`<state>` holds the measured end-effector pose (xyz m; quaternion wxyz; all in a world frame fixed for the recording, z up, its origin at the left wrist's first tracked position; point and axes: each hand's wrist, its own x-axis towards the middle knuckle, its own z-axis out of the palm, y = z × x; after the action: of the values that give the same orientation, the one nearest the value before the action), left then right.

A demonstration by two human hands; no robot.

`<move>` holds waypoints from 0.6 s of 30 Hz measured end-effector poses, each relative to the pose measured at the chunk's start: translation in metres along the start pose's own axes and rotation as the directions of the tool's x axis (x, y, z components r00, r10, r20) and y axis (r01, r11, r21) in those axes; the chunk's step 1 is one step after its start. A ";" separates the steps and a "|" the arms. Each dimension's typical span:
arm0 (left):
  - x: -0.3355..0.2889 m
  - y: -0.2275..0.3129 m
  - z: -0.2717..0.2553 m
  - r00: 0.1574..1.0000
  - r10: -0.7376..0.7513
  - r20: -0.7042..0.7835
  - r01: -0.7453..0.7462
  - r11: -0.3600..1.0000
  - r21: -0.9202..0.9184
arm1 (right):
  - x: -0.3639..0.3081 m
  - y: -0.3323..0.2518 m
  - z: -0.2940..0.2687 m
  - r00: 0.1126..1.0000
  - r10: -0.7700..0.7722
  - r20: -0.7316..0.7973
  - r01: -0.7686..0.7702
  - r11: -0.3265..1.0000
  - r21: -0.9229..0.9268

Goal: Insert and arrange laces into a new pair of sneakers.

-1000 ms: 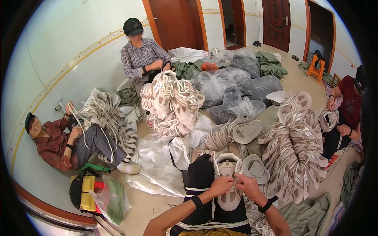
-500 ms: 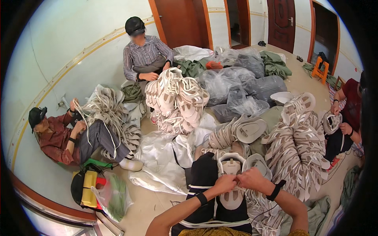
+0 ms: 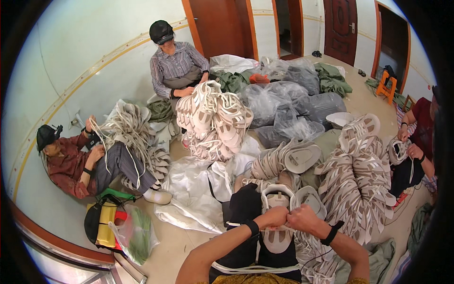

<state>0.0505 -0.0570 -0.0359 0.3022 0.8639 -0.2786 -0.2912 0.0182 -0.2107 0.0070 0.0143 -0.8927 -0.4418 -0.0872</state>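
Tiled floor (image 3: 364, 97), pale walls, three brown doors (image 3: 222, 26) at the back. My left hand (image 3: 274, 217) and right hand (image 3: 302, 218) touch knuckle to knuckle, both fists closed over the top of a white shoe upper (image 3: 278, 236) lying on my lap. Three other people sit around the floor. Three big heaps of white uppers (image 3: 215, 118); grey plastic sacks (image 3: 288, 102) behind them.

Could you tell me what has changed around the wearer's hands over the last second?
Little has changed. The left hand and right hand have drawn closer until their knuckles touch, and they stay clenched over the top of the white shoe piece on the lap. It has not been let go or shifted. The piles of white shoe pieces and the seated people stay where they were.
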 end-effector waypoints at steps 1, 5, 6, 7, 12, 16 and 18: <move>0.001 0.000 0.000 0.999 0.035 0.001 -0.035 0.999 0.016 | -0.001 0.000 0.000 1.000 0.003 -0.008 -0.003 1.000 0.000; -0.006 0.007 -0.009 0.990 0.142 -0.004 -0.141 0.989 0.031 | -0.004 0.001 -0.001 0.998 0.006 -0.060 -0.005 1.000 0.020; -0.010 0.014 -0.014 0.995 0.096 0.039 -0.095 0.995 -0.026 | -0.004 0.001 -0.004 0.997 0.018 -0.074 -0.016 0.999 0.030; -0.016 0.020 -0.019 0.995 0.050 0.082 -0.043 0.996 -0.080 | -0.004 0.001 -0.005 0.995 0.027 -0.091 -0.023 0.999 0.040; -0.020 0.006 -0.010 1.000 0.031 0.006 -0.030 0.991 -0.130 | -0.002 0.001 -0.002 0.985 0.032 -0.169 -0.016 0.995 0.096; -0.021 0.005 -0.007 0.995 0.065 -0.079 -0.067 0.997 -0.029 | -0.005 0.004 0.000 0.984 0.038 -0.174 -0.019 0.993 0.112; -0.020 0.001 -0.004 0.989 0.092 -0.116 -0.090 0.996 0.022 | -0.003 0.002 -0.001 0.985 0.031 -0.168 -0.016 0.996 0.086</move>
<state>0.0391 -0.0431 -0.0259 0.3238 0.8683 -0.3020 -0.2237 0.0179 -0.2148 0.0078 0.0903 -0.8858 -0.4318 -0.1440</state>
